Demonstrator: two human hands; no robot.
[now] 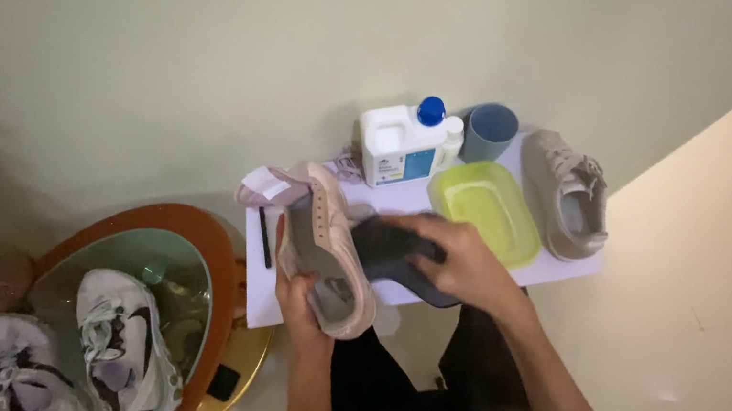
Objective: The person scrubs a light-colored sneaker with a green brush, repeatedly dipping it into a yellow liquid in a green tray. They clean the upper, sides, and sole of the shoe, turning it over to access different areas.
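My left hand (299,295) grips a pale pink sneaker (326,245) by its heel end, holding it above the front of a small white table (578,263). My right hand (463,259) presses a dark grey cloth (387,246) against the sneaker's right side. The second sneaker (565,192) of the same kind lies on the table's right end, opening up.
A yellow-green plastic basin (485,211), a white jug with a blue cap (403,141), a blue-grey cup (486,131) and a dark brush (263,237) sit on the table. At left, a round glass-topped table (199,250) carries a pair of white and black sneakers (80,359).
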